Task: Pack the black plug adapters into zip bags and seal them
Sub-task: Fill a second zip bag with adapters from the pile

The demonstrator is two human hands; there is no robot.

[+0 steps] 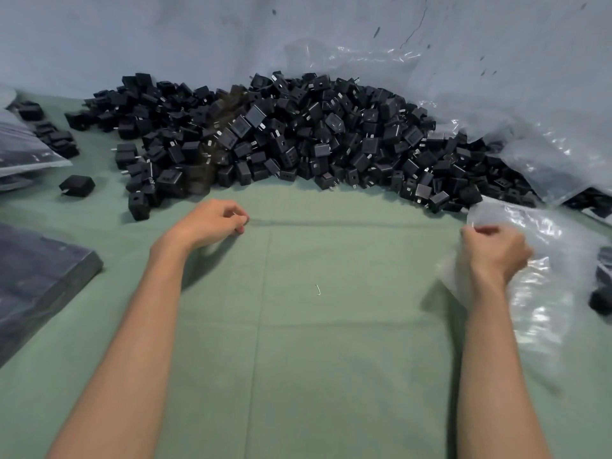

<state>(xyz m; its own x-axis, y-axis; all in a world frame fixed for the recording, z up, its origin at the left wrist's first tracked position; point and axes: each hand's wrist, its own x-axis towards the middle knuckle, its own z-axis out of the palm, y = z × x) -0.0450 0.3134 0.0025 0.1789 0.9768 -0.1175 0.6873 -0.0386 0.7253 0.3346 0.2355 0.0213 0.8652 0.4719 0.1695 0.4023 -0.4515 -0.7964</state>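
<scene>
A big heap of black plug adapters lies across the back of the green table. My right hand pinches the edge of a clear zip bag at the right; the bag looks empty and is lifted a little. My left hand rests on the cloth just in front of the heap, its fingers loosely curled and holding nothing. One loose adapter lies apart at the left.
Filled zip bags lie at the left edge: one dark stack near me, more further back. Crumpled clear plastic sheeting rises behind the heap at the right. A small bent wire lies mid-table.
</scene>
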